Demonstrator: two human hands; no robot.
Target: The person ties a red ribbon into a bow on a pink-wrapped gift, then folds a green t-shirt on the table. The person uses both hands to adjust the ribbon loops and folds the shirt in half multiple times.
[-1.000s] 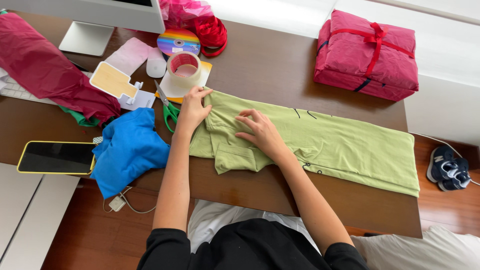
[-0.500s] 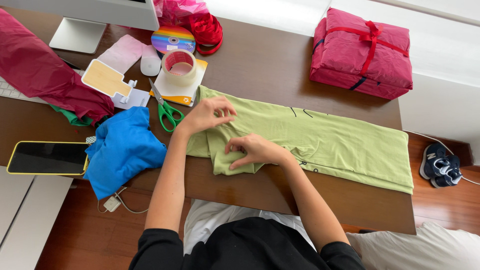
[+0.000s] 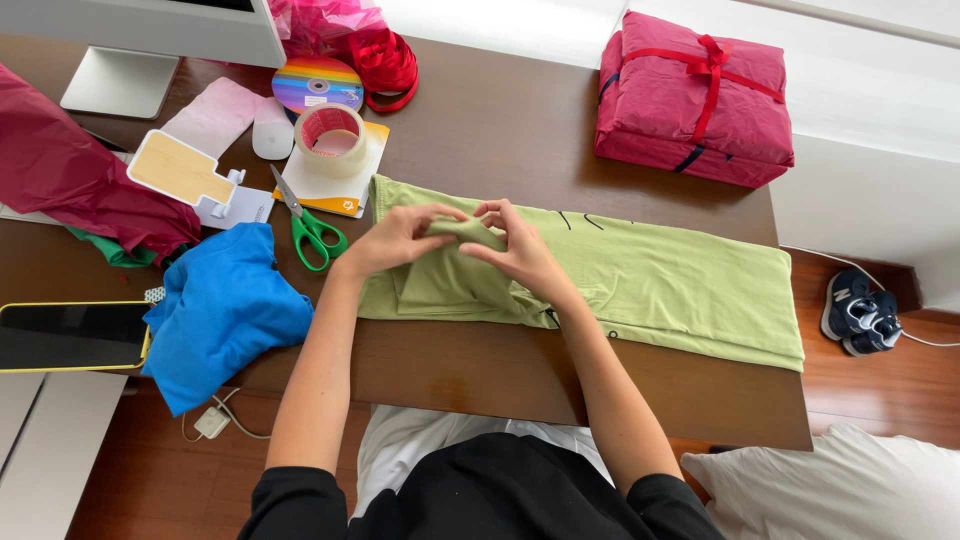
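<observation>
Both hands, left hand (image 3: 400,238) and right hand (image 3: 520,252), pinch a fold of the soft, light green cotton shirt (image 3: 650,285) near the brown wooden desk's (image 3: 520,130) front edge; the folded edge looks easiest to hold.

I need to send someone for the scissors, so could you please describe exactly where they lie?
On the brown wooden desk, look just left of the light green shirt both hands are folding. The green-handled scissors lie there, blades pointing toward the roll of clear tape; they are the only metal-bladed tool.
</observation>
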